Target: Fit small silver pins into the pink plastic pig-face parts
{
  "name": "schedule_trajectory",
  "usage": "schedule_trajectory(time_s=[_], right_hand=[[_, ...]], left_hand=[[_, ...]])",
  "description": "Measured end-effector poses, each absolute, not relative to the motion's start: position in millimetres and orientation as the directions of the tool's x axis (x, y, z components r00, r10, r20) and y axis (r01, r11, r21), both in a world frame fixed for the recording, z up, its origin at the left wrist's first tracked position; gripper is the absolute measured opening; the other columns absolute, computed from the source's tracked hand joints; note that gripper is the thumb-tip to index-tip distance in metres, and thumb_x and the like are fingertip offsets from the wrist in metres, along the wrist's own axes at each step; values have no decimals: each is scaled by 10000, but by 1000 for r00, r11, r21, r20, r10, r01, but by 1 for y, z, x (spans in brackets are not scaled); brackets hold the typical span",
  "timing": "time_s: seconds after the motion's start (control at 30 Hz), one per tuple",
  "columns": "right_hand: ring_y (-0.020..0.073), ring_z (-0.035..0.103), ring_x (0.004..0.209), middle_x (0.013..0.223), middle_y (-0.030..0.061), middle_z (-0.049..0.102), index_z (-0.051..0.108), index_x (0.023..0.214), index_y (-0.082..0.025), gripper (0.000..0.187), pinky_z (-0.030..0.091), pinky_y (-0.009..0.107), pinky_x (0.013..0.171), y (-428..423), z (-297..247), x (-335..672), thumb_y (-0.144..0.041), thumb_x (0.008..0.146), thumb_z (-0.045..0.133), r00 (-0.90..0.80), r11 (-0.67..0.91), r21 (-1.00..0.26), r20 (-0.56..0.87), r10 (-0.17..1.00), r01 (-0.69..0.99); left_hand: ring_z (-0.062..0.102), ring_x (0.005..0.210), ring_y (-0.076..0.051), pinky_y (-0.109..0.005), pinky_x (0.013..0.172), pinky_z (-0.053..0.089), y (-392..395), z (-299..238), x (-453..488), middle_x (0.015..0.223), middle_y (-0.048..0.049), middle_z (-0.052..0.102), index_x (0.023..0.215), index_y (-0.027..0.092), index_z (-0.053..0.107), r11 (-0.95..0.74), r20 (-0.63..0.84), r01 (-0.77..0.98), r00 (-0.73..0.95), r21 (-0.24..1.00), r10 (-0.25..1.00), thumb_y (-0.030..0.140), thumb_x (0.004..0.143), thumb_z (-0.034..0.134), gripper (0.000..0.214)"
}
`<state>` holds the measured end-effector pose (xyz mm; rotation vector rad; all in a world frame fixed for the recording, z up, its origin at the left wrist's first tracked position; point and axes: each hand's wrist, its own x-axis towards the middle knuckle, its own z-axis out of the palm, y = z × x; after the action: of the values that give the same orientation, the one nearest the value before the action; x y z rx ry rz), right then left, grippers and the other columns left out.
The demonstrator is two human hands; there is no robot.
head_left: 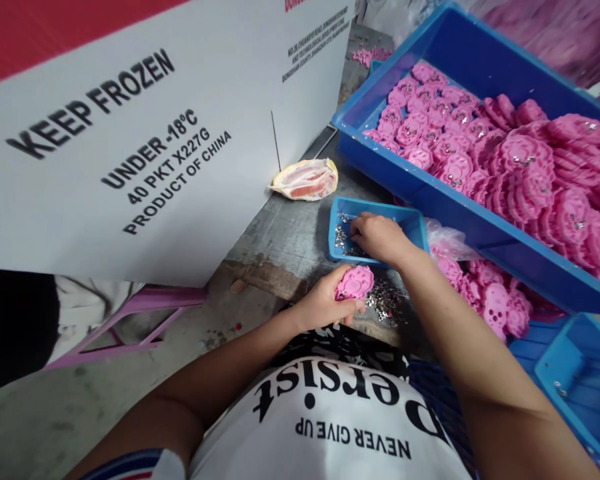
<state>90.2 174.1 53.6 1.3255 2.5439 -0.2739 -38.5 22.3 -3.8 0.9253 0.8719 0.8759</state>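
My left hand (325, 303) grips a pink scalloped plastic piece (355, 283) at the near edge of the grey bench. My right hand (380, 237) reaches into a small blue tray (415, 220) of tiny silver metal parts (341, 239), fingertips down among them; whether it pinches one is hidden. More silver parts (387, 300) lie loose on the bench just right of the pink piece.
A large blue crate (460, 220) of several pink pieces (520, 160) stands at the right. Loose pink pieces (490, 300) lie below it. A white "KEEP FROZEN" carton (130, 147) stands left, a pomelo wedge (307, 180) beside it. Another blue tray (580, 380) sits bottom right.
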Motion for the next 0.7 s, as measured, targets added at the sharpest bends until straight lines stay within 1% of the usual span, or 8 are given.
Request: schedule_trajectory(time_s=[0.17,0.27,0.33,0.4,0.47,0.53,0.6,0.7], right_hand=[[261,708,978,1167,142,746,738,1007,-174,208,441,310,708,174,51,89,-181,948,539,-555,574,-34,-309,772,818],[245,695,972,1159,143,745,738,978,-166,189,451,299,744,176,53,95,-171,928,556,-546,546,-82,-273,792,834],[231,678,951,1101,129,749,734,932,-158,156,456,301,784,174,58,103,-152,892,584,-550,517,-195,-206,809,833],[208,654,883,992,97,749,724,873,-160,111,458,306,790,166,65,114,-159,855,614,-555,468,-396,-137,821,790],[185,617,789,869,58,727,712,825,-171,93,458,305,745,151,71,126,-245,842,658,-561,364,-645,-122,819,671],[167,573,718,774,27,686,700,783,-180,209,445,298,690,132,75,137,-385,817,724,-579,199,-834,-166,799,514],[154,552,697,741,11,661,696,750,-180,315,435,297,679,111,76,143,-480,765,791,-598,25,-921,-231,767,388],[129,533,679,725,-6,651,704,711,-175,334,421,294,705,88,72,147,-472,711,858,-608,-168,-952,-293,738,255]], left_hand=[[569,468,-91,-169,391,386,23,-4,-38,743,13,687,1258,169,507,336,-239,-222,371,916,897,213,750,689,541],[565,460,-83,-161,391,378,23,-3,-38,741,20,688,1259,177,504,333,-236,-230,367,914,900,202,753,690,540],[551,444,-75,-160,383,372,22,-3,-37,724,27,679,1185,178,512,323,-226,-242,355,915,907,204,752,694,471],[547,437,-71,-161,380,370,20,-3,-35,723,29,676,1128,182,508,306,-218,-266,312,914,925,217,756,701,421],[552,444,-66,-161,385,373,16,-3,-33,745,34,676,1123,190,497,256,-205,-297,194,920,959,222,762,708,419],[583,486,-67,-172,423,422,13,-1,-32,808,32,689,1142,202,484,143,-144,-303,20,942,989,211,779,707,427],[645,591,-81,-207,536,518,12,3,-31,894,17,711,1151,213,481,-30,-1,-243,-130,970,991,184,788,720,435],[719,815,-125,-294,792,597,14,10,-28,991,-7,738,1186,221,493,-240,217,-113,-180,964,959,153,773,767,500]])
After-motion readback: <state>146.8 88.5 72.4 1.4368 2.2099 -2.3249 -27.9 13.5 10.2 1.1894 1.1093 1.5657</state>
